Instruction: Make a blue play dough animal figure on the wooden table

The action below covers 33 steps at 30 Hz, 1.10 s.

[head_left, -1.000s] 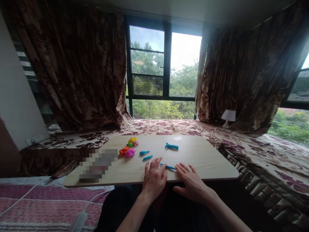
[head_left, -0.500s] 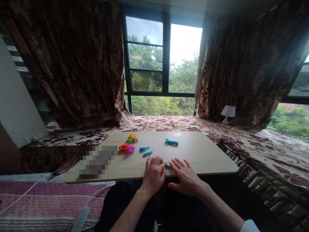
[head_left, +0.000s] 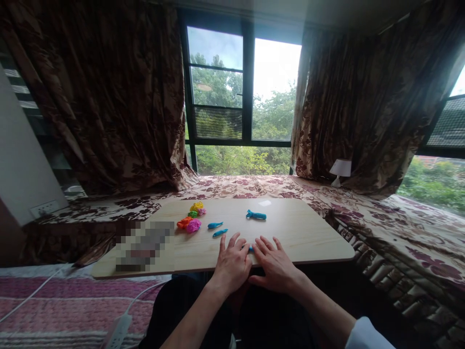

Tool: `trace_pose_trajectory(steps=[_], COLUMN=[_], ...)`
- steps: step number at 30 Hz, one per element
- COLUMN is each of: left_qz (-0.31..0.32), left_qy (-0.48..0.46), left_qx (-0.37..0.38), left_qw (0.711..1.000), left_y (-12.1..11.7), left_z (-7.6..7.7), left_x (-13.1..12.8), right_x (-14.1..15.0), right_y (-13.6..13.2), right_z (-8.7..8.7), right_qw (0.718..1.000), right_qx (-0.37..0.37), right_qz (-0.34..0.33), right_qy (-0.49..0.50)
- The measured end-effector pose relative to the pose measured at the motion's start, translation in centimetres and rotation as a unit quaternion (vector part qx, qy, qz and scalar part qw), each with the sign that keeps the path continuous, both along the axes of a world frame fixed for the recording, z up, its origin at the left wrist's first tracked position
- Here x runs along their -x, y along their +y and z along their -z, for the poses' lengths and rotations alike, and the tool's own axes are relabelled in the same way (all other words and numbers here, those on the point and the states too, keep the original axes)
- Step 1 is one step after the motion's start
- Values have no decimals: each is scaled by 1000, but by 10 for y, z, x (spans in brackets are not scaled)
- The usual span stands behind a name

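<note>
A short bit of blue modelling clay (head_left: 250,248) shows between my hands at the table's near edge; the rest of it is hidden under the fingers. My left hand (head_left: 232,264) lies palm down at its left end, fingers spread and slightly bent. On the right, my right hand (head_left: 274,264) rests over the other end with its fingers stretched out flat. Beyond them lie two small tapered blue clay pieces, a farther one (head_left: 215,226) and a nearer one (head_left: 220,233). A thicker blue clay roll with a forked left end (head_left: 256,215) sits farther back.
Orange (head_left: 184,223), magenta (head_left: 193,226), green (head_left: 193,214), yellow (head_left: 196,206) and pale pink (head_left: 202,212) lumps cluster on the pale wooden table (head_left: 298,232). A pixelated patch (head_left: 145,247) covers something at left. A power strip (head_left: 118,332) lies lower left; a lamp (head_left: 340,168) stands back right.
My right hand has come closer to my left, and less of the blue clay between them shows. The view has shifted slightly; the other clay pieces stay in place.
</note>
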<state>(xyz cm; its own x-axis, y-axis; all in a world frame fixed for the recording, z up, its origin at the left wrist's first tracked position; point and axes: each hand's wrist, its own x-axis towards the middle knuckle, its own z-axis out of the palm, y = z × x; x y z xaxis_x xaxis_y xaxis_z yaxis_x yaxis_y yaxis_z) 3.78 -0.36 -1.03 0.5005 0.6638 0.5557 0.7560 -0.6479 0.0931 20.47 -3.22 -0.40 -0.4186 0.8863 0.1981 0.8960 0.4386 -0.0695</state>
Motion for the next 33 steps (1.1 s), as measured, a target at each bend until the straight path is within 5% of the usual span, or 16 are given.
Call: trace_pose_trajectory(steps=[5, 15, 24, 33], left_qz=[3, -15, -15, 0], left_qy=[5, 28, -9, 33], left_qx=[7, 36, 83, 71], left_qw=[1000, 999, 996, 997], left_y=[-14, -6, -7, -19], left_z=[6, 13, 7, 2], left_x=[6, 10, 13, 18], right_x=[-3, -12, 1, 0], right_y=[-11, 1, 3, -10], right_z=[-1, 2, -9, 2], right_qw=[999, 1000, 999, 998], right_qx=[-4, 1, 14, 9], right_qz=[-34, -26, -22, -60], right_qy=[-10, 3, 25, 19])
